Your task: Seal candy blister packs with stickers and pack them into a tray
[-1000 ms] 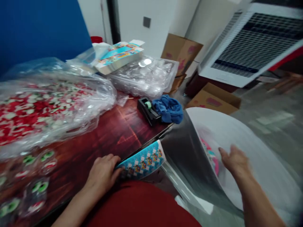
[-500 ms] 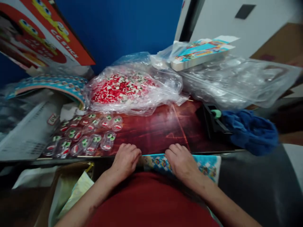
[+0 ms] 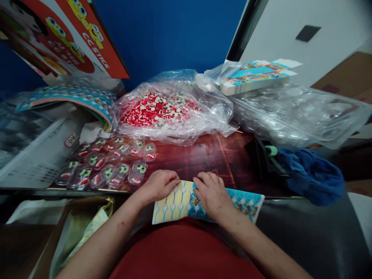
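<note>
A sticker sheet (image 3: 171,207) lies across my lap at the table edge, its left part pale yellow with blue outlines, its right part blue and printed. My left hand (image 3: 159,185) is closed, thumb and fingers pinching at the sheet's upper edge on the yellow part. My right hand (image 3: 211,193) grips the sheet at its printed part, fingers curled over the top edge and covering some of the print. Whether either hand has a loose sticker between its fingertips cannot be made out. Several clear plastic pieces (image 3: 137,173) with green eyes and red-and-white mouths lie in rows left of my hands.
Behind is a clear bag (image 3: 162,110) of red and white pieces. A white basket (image 3: 37,162) and a curved stack of printed sheets (image 3: 72,93) stand left. At right are a bag of clear plastic parts (image 3: 299,112), a black tape dispenser (image 3: 269,162) and a blue cloth (image 3: 314,174). Below left sits an open box (image 3: 62,232).
The sheet has come further into view on the left, now showing its yellow part. My left hand has moved right onto its edge; my right hand has shifted slightly left. The view has tilted slightly.
</note>
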`<state>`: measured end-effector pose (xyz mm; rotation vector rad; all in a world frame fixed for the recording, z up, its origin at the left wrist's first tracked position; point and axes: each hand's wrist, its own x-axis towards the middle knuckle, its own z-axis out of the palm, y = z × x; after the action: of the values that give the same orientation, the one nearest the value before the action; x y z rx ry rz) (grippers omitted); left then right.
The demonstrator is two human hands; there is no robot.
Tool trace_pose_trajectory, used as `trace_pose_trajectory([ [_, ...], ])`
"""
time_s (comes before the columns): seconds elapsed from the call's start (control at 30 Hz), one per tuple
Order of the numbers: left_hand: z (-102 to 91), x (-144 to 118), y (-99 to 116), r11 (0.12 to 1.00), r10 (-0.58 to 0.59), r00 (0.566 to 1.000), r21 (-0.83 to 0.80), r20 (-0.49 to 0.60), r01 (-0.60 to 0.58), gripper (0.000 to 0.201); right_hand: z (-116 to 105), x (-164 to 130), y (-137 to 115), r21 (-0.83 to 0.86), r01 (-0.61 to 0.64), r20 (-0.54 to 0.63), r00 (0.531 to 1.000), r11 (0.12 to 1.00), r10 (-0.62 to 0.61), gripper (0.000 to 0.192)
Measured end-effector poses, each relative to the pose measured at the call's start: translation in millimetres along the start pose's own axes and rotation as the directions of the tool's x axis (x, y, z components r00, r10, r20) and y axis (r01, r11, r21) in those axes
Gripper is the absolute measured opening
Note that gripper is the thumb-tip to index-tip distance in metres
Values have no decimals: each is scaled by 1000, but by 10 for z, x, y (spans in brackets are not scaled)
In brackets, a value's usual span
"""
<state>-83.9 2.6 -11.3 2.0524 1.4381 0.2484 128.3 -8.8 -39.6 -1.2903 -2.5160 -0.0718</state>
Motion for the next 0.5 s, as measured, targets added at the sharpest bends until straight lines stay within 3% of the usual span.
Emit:
trace_pose_trajectory([
  [0.13, -4, 55, -37, 992, -86, 996, -92, 16, 87, 24, 198, -126, -142, -57, 23, -178, 984, 998, -33, 31],
  [0.27, 12, 75, -49, 990, -100, 995, -97, 23, 102, 24, 232, -294, -108, -60, 65, -262, 962, 996, -78, 30],
  [0.37, 10, 57, -22, 996, -68, 998, -65, 5, 68, 23, 153, -307, -95, 22, 86, -283, 956, 996, -76, 26],
  [0.5, -7, -6, 48, 998, 52, 997, 45, -49, -49, 24, 90, -167, -123, 93, -42, -269, 961, 995, 66, 24],
])
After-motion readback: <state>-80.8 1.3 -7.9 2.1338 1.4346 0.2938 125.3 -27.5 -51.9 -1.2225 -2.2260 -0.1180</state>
